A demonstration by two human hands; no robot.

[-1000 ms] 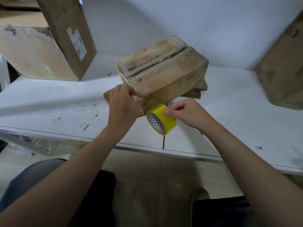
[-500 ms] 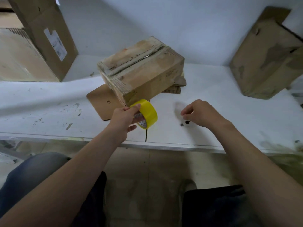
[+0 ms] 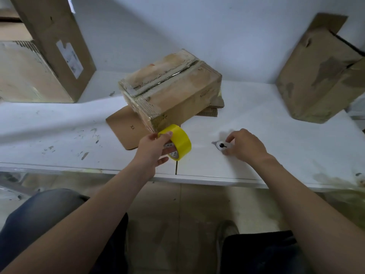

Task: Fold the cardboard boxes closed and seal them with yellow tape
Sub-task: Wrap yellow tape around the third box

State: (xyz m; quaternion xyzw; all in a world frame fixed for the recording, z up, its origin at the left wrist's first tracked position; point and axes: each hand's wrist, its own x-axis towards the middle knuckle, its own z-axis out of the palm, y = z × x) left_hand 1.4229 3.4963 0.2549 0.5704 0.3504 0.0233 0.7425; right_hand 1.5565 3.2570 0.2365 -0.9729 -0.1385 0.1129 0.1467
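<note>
On the white table [image 3: 59, 125], a cut is seemingly prepared: yellow tape roll [image 3: 180, 141] gripped by left hand [image 3: 152, 149], small white cutter [image 3: 221, 145] at three o'clock pinched by right hand [image 3: 245, 147].

a white table top [image 3: 276, 147] fills the middle of the frame, scuffed with grey marks [image 3: 85, 155] at lower left and split by a dark seam [image 3: 176, 169] at its front edge. at upper left stands a large brown cardboard box with a white label [image 3: 39, 62]. in the centre a worn, stained brown cardboard box [image 3: 177, 91] sits tilted on a flat brown cardboard sheet [image 3: 126, 129] and on corrugated cardboard scraps [image 3: 209, 111] just right of it. at upper right a blotched brown cardboard box [image 3: 320, 76] leans back. right of centre lies a small white rounded object with a black knob [image 3: 221, 145].
</note>
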